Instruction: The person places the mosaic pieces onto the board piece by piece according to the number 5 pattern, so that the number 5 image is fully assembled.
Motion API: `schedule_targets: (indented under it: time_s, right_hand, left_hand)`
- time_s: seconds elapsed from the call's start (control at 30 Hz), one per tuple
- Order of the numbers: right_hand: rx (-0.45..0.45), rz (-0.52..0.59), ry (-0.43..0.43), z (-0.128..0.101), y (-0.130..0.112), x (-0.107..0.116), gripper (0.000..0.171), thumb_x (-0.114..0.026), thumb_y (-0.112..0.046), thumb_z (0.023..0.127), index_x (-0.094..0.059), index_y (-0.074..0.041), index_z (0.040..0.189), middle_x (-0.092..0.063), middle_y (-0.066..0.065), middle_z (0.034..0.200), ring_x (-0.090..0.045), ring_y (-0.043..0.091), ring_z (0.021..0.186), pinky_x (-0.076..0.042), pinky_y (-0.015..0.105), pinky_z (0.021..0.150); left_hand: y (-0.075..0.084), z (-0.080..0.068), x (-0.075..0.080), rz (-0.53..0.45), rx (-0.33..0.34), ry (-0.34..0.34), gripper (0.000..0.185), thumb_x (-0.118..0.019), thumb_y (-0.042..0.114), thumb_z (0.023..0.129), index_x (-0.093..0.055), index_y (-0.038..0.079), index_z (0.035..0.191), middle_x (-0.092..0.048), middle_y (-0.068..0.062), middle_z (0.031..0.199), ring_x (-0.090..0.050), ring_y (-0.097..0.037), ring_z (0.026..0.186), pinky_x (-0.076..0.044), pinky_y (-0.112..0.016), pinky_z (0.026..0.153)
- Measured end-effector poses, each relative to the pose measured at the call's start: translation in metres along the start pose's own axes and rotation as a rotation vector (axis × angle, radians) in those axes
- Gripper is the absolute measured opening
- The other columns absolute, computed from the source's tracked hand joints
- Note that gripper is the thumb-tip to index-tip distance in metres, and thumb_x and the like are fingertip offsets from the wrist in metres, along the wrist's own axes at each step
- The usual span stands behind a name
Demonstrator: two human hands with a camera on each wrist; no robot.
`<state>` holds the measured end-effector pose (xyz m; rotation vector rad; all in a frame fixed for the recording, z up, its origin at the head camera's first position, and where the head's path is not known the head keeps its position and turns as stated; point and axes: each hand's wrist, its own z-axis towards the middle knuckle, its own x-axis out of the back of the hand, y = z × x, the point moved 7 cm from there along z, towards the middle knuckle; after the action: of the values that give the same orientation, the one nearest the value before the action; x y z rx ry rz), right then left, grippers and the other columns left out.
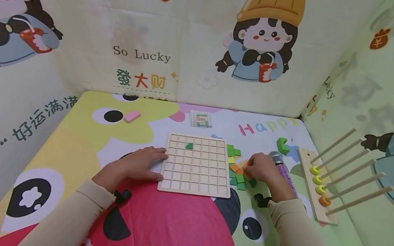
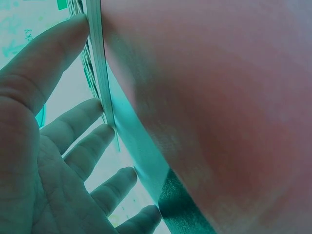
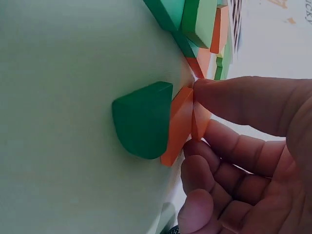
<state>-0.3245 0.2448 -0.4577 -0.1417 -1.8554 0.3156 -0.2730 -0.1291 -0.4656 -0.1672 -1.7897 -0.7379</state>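
A wooden grid board [image 1: 194, 184] lies flat mid-table with one green piece [image 1: 189, 145] in its top rows. My left hand [image 1: 156, 157] lies flat on the cloth, its straight fingers [image 2: 73, 34] touching the board's left edge [image 2: 97, 73]. Right of the board is a pile of green, orange and yellow pieces [image 1: 236, 174]. My right hand [image 1: 251, 171] reaches into that pile. In the right wrist view its thumb and fingers [image 3: 243, 105] pinch a thin orange piece [image 3: 179, 124], which lies against a green quarter-round piece [image 3: 144, 119].
A pink block [image 1: 131, 116] and a pattern card [image 1: 200, 119] lie at the back. A green L-shaped piece [image 1: 283, 145], a purple glittery stick [image 1: 285, 174] and a wooden rod rack with rings [image 1: 319, 188] are on the right. Printed cloth walls close three sides.
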Motion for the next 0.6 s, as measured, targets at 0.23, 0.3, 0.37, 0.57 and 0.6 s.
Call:
schedule_targets:
  time_s: [0.23, 0.3, 0.37, 0.57, 0.6]
  right_hand:
    - [-0.015, 0.031, 0.019, -0.0003, -0.0005, 0.0000, 0.027, -0.072, -0.021, 0.093, -0.067, 0.001, 0.107, -0.067, 0.014, 0.096, -0.058, 0.027, 0.082, -0.052, 0.038, 0.072]
    - [-0.012, 0.049, 0.024, -0.0007, -0.0015, 0.0001, 0.027, -0.071, -0.019, 0.094, -0.067, 0.002, 0.110, -0.067, 0.015, 0.097, -0.058, 0.028, 0.084, -0.053, 0.039, 0.074]
    - [-0.001, 0.057, 0.032, -0.0008, -0.0022, 0.0004, 0.026, -0.071, -0.018, 0.095, -0.067, 0.002, 0.111, -0.068, 0.015, 0.100, -0.058, 0.029, 0.086, -0.054, 0.041, 0.076]
    - [0.075, 0.102, 0.046, -0.0023, -0.0049, 0.0042, 0.021, -0.070, -0.015, 0.096, -0.070, 0.002, 0.108, -0.070, 0.015, 0.102, -0.060, 0.028, 0.087, -0.055, 0.040, 0.078]
    - [0.083, 0.121, 0.047, -0.0028, -0.0051, 0.0054, 0.020, -0.069, -0.015, 0.096, -0.070, 0.001, 0.107, -0.070, 0.015, 0.101, -0.060, 0.027, 0.087, -0.054, 0.039, 0.076]
  left_hand:
    - [-0.0014, 0.0008, -0.0013, 0.003, 0.015, -0.003, 0.077, -0.078, 0.045, 0.089, -0.051, 0.011, 0.153, -0.041, -0.015, 0.164, -0.034, -0.045, 0.151, -0.032, -0.060, 0.122]
    - [-0.0019, 0.0006, -0.0013, -0.004, 0.022, -0.004, 0.078, -0.078, 0.045, 0.089, -0.051, 0.012, 0.153, -0.040, -0.014, 0.164, -0.033, -0.045, 0.152, -0.031, -0.060, 0.122]
    - [-0.0028, 0.0006, -0.0016, -0.005, 0.025, -0.005, 0.078, -0.078, 0.046, 0.089, -0.051, 0.012, 0.154, -0.040, -0.014, 0.165, -0.033, -0.045, 0.152, -0.031, -0.060, 0.123]
    - [-0.0060, 0.0016, -0.0041, 0.009, 0.031, -0.006, 0.079, -0.078, 0.048, 0.088, -0.051, 0.014, 0.154, -0.040, -0.012, 0.165, -0.034, -0.042, 0.152, -0.033, -0.059, 0.122]
    - [-0.0060, 0.0017, -0.0044, 0.007, 0.032, -0.007, 0.079, -0.078, 0.048, 0.088, -0.050, 0.014, 0.154, -0.040, -0.012, 0.165, -0.034, -0.042, 0.152, -0.033, -0.059, 0.122]
